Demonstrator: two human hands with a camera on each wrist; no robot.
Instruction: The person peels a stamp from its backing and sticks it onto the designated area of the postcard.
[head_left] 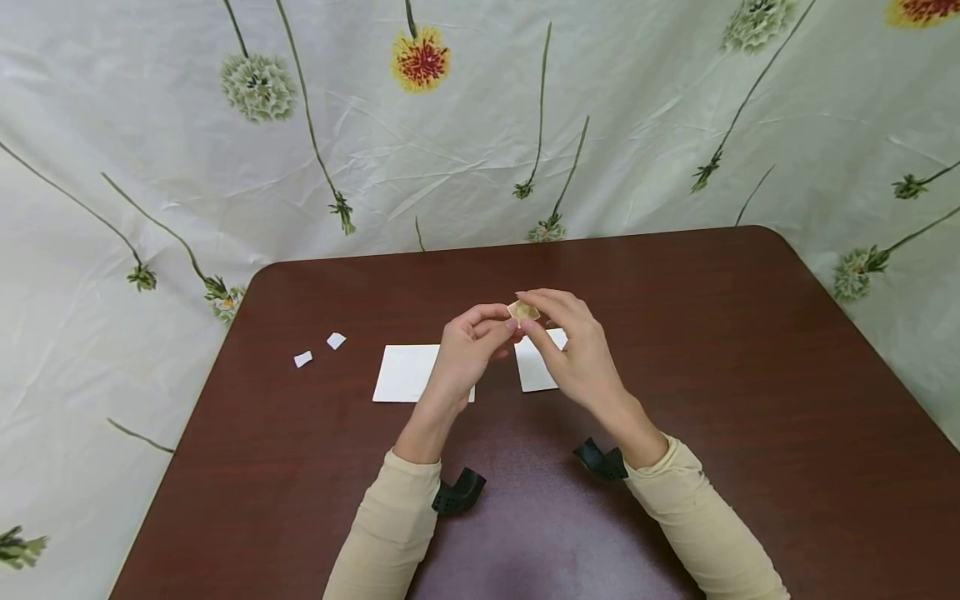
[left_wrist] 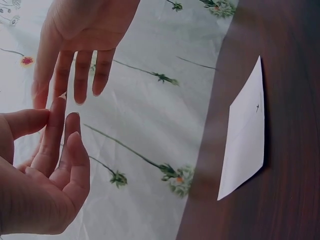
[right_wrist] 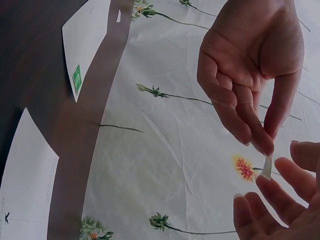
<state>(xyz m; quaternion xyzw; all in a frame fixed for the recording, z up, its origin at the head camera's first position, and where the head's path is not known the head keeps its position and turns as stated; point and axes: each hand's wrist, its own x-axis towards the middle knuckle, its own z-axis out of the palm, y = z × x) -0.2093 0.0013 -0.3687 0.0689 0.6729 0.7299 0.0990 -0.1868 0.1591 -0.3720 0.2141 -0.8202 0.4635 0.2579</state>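
Observation:
Raised over the table, a small yellowish postage stamp with a pale border is held between both hands. My left hand pinches one side of it between thumb and index finger. From the other side my right hand reaches in, its fingers nearly straight. In the right wrist view one right fingertip touches the lower end of the stamp, which shows edge-on there. Under the hands lie two white cards, one on the left and one on the right, each partly covered by a hand.
Two small white paper pieces lie on the dark wooden table, left of the cards. A green stamp is on one card; the other carries printed circles and a dotted line. A flowered cloth hangs behind the table.

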